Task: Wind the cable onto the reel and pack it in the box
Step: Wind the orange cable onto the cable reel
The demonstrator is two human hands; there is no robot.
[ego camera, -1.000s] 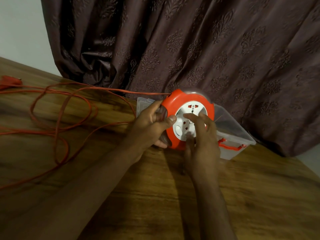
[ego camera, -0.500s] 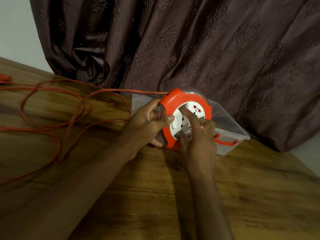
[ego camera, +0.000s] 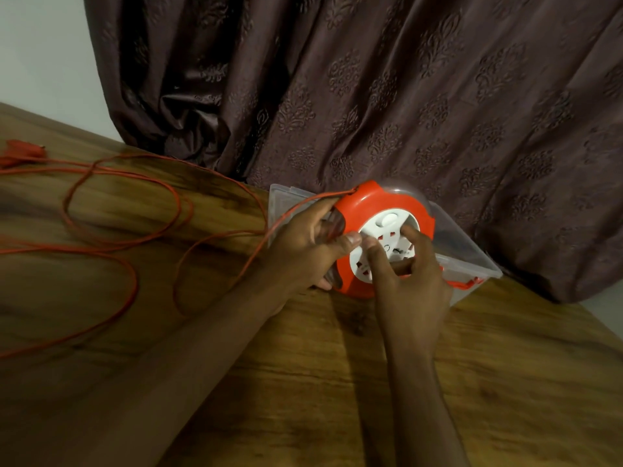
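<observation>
Standing on edge on the wood-grain tabletop (ego camera: 505,382), the round cable reel (ego camera: 381,203) shows a glossy orange plastic rim around a white hub disc with socket holes and an oval white button. Left hand (ego camera: 303,251) wraps the reel's left edge, thumb across the orange rim, fingers curled behind: grip clamped on the reel. Right hand (ego camera: 408,281) rests on the white hub face, fingers bent and pinching at something on the disc; whether they close on a knob I cannot tell, as the fingers hide it.

Thin orange cable (ego camera: 135,288) leaves the top left of the rim and runs off to the left, lying in loose, overlapping loops across the tabletop; its orange plug (ego camera: 23,150) sits at the far left edge, blurred.

Directly behind the reel: a clear plastic box (ego camera: 472,254), rectangular, translucent walls, orange latch on its near right side. Reel is outside the box, just in front of it.

Backdrop: heavy brown curtain (ego camera: 404,96), embossed floral motifs, deep folds.
</observation>
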